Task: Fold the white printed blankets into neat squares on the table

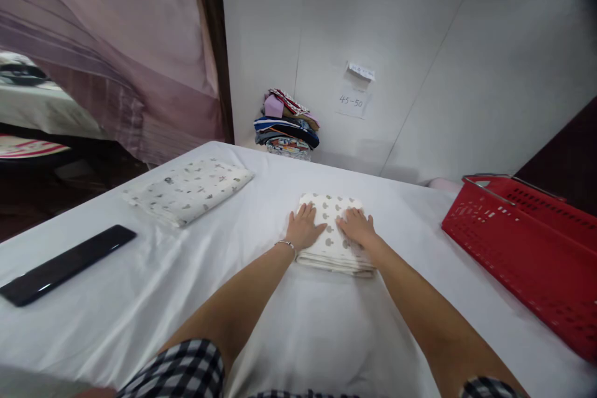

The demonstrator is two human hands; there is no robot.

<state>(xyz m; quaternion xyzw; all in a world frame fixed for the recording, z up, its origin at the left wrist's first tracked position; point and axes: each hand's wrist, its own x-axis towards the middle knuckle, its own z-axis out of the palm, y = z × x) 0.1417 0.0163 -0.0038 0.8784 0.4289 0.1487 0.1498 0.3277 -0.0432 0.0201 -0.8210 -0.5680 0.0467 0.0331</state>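
Observation:
A folded white cloth with grey printed motifs (333, 249) lies in front of me on the white-covered table (224, 298). My left hand (304, 226) rests flat on its left side, fingers apart, with a bracelet at the wrist. On the cloth's right side my right hand (357, 227) presses down, palm lowered and fingers spread. Neither hand grips anything. The cloth's layered folds show along its near edge. Farther left lies a second folded white cloth with small grey prints (198, 189), apart from both hands.
A long dark flat object (69, 264) lies at the table's left. To the right stands a red plastic basket (522, 255) with metal handles. A stack of folded fabrics (286, 127) sits beyond the far edge, against the wall. A pink curtain (140, 43) hangs at left.

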